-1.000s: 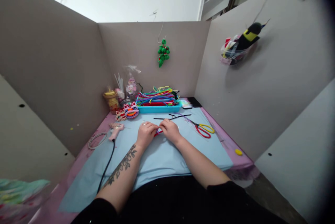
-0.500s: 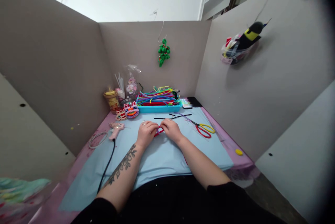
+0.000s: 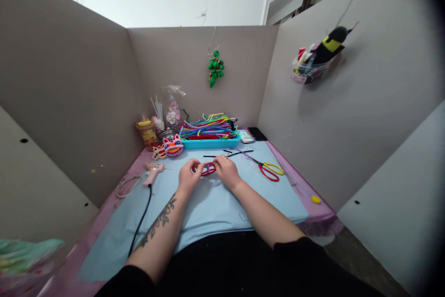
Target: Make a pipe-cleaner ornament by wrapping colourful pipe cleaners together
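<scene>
Between my hands is a small rounded frame of red pipe cleaners with a purple strand across its middle. My left hand pinches its left end, with the fingers curled around it. At the right end, my right hand grips the frame, and its fingertips hide part of the rim. Just beyond my hands, black pipe cleaners and a purple one lie on the light blue cloth. Scissors with one red and one yellow handle rest to the right.
A blue tray piled with coloured pipe cleaners stands at the back. Left of it are fuzzy animal-face pieces and a lidded cup. A pink glue gun lies at left, its black cord running forward. Grey panels enclose the table.
My left hand has shifted slightly left and opened its grip somewhat, so more of the red frame shows. The right hand keeps its hold. The whole view has shifted slightly.
</scene>
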Available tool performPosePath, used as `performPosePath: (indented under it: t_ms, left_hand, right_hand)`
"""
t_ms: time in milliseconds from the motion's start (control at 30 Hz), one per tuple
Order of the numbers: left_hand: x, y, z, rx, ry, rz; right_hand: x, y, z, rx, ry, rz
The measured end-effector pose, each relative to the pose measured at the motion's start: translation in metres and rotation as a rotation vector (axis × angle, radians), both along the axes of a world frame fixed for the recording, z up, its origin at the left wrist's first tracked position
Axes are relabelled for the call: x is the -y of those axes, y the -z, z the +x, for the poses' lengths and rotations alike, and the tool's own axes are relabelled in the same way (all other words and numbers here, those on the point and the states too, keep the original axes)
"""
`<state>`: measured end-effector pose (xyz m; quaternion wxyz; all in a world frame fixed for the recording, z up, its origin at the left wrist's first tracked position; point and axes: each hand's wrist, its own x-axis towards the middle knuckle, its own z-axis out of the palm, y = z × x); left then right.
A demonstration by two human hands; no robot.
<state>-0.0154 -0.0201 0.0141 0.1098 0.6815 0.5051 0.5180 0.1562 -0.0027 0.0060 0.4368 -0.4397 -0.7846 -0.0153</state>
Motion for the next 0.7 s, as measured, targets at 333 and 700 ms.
performPosePath:
  t_ms: [333,700]
  left_hand:
    - [-0.008,0.013,0.01,0.318,0.158,-0.223]
    - [-0.009,0.006,0.01,0.654,0.215,-0.43]
  right_hand:
    - [0.003,0.005,-0.012,0.11,0.017,-0.001]
    - [-0.006,0.014,-0.009,-0.174,-0.065,-0.197]
